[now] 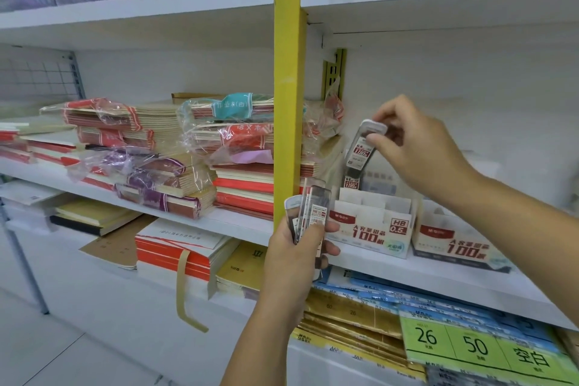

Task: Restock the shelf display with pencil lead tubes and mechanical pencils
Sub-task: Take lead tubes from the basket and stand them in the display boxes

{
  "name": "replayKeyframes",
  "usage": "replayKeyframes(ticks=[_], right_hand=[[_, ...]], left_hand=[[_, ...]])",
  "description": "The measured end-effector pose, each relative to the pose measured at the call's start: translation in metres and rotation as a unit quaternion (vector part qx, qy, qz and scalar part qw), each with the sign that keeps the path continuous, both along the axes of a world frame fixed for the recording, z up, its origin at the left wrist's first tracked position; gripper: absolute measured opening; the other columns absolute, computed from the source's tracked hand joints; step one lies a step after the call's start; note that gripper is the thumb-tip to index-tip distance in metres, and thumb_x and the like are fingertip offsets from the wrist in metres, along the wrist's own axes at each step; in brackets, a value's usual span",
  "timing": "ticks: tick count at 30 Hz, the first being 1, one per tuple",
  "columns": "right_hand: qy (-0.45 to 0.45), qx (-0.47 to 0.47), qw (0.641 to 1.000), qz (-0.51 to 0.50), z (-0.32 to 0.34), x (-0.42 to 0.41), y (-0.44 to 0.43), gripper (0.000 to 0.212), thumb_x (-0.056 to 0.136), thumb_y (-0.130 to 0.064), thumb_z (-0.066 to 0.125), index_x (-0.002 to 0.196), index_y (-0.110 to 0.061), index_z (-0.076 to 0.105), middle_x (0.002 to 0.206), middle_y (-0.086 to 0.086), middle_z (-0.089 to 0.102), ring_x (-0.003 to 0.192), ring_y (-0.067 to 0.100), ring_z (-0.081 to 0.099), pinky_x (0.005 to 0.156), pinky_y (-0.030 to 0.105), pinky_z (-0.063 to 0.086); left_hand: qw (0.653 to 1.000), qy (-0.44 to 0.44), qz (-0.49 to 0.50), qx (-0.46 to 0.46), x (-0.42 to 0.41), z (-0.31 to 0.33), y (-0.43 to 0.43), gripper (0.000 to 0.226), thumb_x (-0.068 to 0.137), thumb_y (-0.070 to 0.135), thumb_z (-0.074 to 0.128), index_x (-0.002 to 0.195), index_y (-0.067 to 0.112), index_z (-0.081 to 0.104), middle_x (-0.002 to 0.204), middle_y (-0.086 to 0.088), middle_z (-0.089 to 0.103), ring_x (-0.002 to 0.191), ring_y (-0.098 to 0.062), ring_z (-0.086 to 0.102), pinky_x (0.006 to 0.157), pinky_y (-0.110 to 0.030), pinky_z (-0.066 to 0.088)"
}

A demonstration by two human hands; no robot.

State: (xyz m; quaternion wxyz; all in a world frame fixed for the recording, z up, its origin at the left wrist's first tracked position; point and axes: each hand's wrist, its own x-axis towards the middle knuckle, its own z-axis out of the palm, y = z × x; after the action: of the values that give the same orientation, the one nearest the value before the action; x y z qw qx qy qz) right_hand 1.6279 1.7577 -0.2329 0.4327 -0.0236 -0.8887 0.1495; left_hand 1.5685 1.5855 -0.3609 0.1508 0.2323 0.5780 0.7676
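My right hand pinches the white cap of a clear pencil lead tube, which hangs tilted just above a white display box marked HB 0.5 on the middle shelf. My left hand grips a bundle of several lead tubes in front of the yellow post, left of that box. A second white display box stands to the right of the first. No mechanical pencils show.
A yellow upright post divides the shelving. Stacks of wrapped notebooks fill the shelf to the left. The white shelf edge runs below the boxes, with blue and gold paper packs and a green label card underneath.
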Motion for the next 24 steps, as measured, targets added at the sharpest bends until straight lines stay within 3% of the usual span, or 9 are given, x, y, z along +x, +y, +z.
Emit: replayKeyframes(ticks=[2, 6, 10, 13, 15, 17, 20, 24], right_hand=[[-0.031, 0.023, 0.999, -0.018, -0.007, -0.012, 0.005, 0.017, 0.091, -0.024, 0.066, 0.098, -0.028, 0.051, 0.086, -0.017, 0.06, 0.078, -0.002, 0.059, 0.063, 0.014, 0.045], [-0.069, -0.055, 0.996, -0.017, -0.013, -0.026, 0.016, 0.016, 0.085, -0.023, 0.072, 0.093, -0.027, 0.059, 0.087, -0.008, 0.06, 0.079, 0.01, 0.059, 0.067, 0.026, 0.049], [-0.147, 0.091, 0.977, -0.126, -0.017, -0.032, 0.02, 0.021, 0.088, -0.029, 0.069, 0.108, -0.022, 0.068, 0.096, -0.003, 0.048, 0.097, 0.018, 0.05, 0.075, 0.032, 0.042], [-0.107, 0.137, 0.975, -0.135, -0.018, -0.023, 0.01, 0.028, 0.094, -0.028, 0.061, 0.12, -0.021, 0.067, 0.099, -0.002, 0.046, 0.1, 0.016, 0.044, 0.079, 0.031, 0.04], [-0.079, 0.057, 0.993, -0.062, -0.02, -0.009, -0.003, 0.026, 0.095, -0.031, 0.056, 0.119, -0.028, 0.066, 0.099, -0.009, 0.055, 0.09, 0.004, 0.05, 0.075, 0.021, 0.037], [-0.118, -0.069, 0.99, 0.033, -0.023, 0.008, -0.018, 0.023, 0.092, -0.04, 0.055, 0.113, -0.039, 0.065, 0.095, -0.021, 0.064, 0.084, -0.006, 0.058, 0.071, 0.013, 0.04], [-0.187, -0.174, 0.96, 0.113, -0.032, 0.024, -0.033, 0.024, 0.088, -0.033, 0.067, 0.111, -0.04, 0.064, 0.095, -0.013, 0.068, 0.081, 0.0, 0.063, 0.072, 0.016, 0.051], [-0.112, -0.261, 0.95, 0.129, -0.037, 0.035, -0.032, 0.023, 0.086, -0.013, 0.07, 0.102, -0.029, 0.068, 0.085, -0.001, 0.072, 0.069, 0.008, 0.067, 0.062, 0.018, 0.054]], left_hand=[[1.0, 0.002, -0.009, 0.003, -0.001, 0.0, 0.0, 0.015, 0.1, 0.028, 0.058, 0.104, 0.026, 0.072, 0.09, 0.004, 0.078, 0.064, -0.002, 0.067, 0.052, -0.014, 0.048], [0.999, 0.008, -0.034, 0.014, -0.001, 0.0, -0.003, 0.02, 0.099, 0.029, 0.06, 0.117, 0.022, 0.067, 0.099, 0.006, 0.079, 0.073, -0.003, 0.071, 0.055, -0.014, 0.05], [0.999, 0.001, -0.042, 0.029, -0.001, 0.002, -0.005, 0.024, 0.096, 0.03, 0.064, 0.12, 0.026, 0.065, 0.104, 0.005, 0.078, 0.083, -0.01, 0.075, 0.057, -0.016, 0.052], [0.999, -0.008, -0.043, 0.03, 0.001, 0.002, -0.006, 0.028, 0.092, 0.032, 0.069, 0.119, 0.026, 0.065, 0.1, -0.001, 0.079, 0.073, -0.008, 0.074, 0.053, -0.016, 0.05], [0.998, -0.01, -0.047, 0.04, 0.002, 0.002, -0.007, 0.028, 0.091, 0.03, 0.071, 0.118, 0.024, 0.066, 0.098, -0.005, 0.079, 0.067, -0.008, 0.072, 0.051, -0.016, 0.049], [0.998, -0.006, -0.055, 0.043, 0.003, 0.003, -0.007, 0.027, 0.089, 0.029, 0.072, 0.115, 0.024, 0.067, 0.098, -0.007, 0.079, 0.065, -0.008, 0.071, 0.051, -0.017, 0.049], [0.997, 0.004, -0.07, 0.042, 0.008, 0.006, -0.007, 0.039, 0.08, 0.038, 0.076, 0.115, 0.025, 0.067, 0.099, -0.006, 0.079, 0.067, -0.009, 0.073, 0.052, -0.017, 0.05], [0.995, -0.005, -0.094, 0.044, 0.017, 0.005, -0.006, 0.049, 0.072, 0.047, 0.076, 0.117, 0.029, 0.067, 0.104, -0.001, 0.078, 0.081, -0.015, 0.076, 0.056, -0.019, 0.053]])
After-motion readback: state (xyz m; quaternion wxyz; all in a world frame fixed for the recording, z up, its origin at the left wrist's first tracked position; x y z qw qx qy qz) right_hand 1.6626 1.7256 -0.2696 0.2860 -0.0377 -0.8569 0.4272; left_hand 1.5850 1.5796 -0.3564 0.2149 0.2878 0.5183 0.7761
